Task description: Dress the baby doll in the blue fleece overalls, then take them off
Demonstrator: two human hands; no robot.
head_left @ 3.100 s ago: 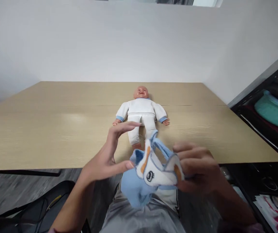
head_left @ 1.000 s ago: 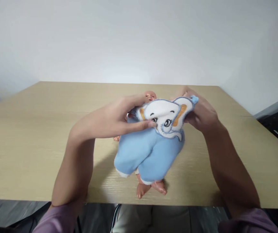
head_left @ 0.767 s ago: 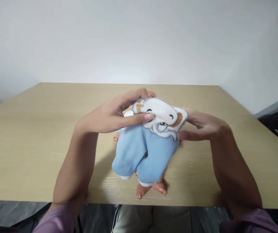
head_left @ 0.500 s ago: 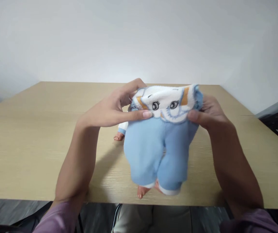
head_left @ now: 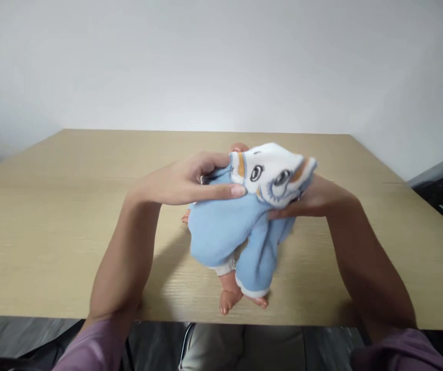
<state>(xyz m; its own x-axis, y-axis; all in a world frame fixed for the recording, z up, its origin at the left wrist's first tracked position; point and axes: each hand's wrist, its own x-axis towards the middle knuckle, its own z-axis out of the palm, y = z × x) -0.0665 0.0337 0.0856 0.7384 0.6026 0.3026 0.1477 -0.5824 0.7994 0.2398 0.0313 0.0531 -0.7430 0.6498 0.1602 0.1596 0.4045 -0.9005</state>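
Against 0.5 s ago, the blue garment [head_left: 219, 221] is no longer spread squarely between the hands: its side by the right hand [head_left: 318, 197] has bunched and slanted, and more of the doll's feet [head_left: 229, 298] shows below the hands. The left hand [head_left: 185, 184] pinches the garment's upper part, thumb in front; the right hand's thumb crosses the cloth, fingers hidden, so I cannot tell whether it grips. The near edge of the tabletop [head_left: 63, 226] passes beneath the forearms; wood stretches wide outside either hand, and the wall [head_left: 206, 67] rises beyond them. Held over the doll between the hands, the garment has 2 white-hemmed legs and, between the thumbs, a white elephant-face patch [head_left: 270, 167] with 2 black eyes and orange ears.
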